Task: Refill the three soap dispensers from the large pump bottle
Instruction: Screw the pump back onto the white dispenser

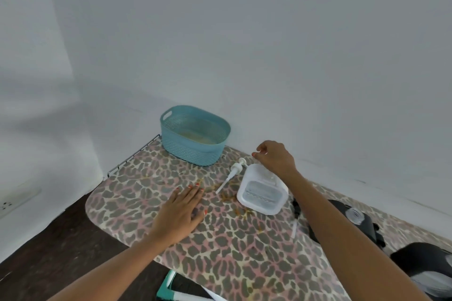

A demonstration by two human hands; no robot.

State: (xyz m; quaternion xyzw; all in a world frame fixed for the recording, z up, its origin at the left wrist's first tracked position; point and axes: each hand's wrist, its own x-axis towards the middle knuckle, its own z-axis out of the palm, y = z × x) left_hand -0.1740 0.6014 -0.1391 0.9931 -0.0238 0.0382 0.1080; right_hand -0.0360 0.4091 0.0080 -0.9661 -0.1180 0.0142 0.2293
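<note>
Head view: our right hand (274, 157) hangs just over the dispenser (263, 194), fingers curled, thumb and forefinger close together. We cannot tell whether they pinch anything. Our left hand (182, 210) lies flat and empty on the cover (244, 252). The pump (233, 173) lies just left of the right fingertips, beside the dispenser. We judge the dispenser to be light, stiff plastic, perhaps slick with soap, and best gripped round the body below the neck.

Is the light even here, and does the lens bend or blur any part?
Head view: soft even light, no glare, a faint shadow under the left hand. Head view: the wide lens bends the wall corner at left. Head view: everything slightly soft, the black objects at lower right most.
</note>
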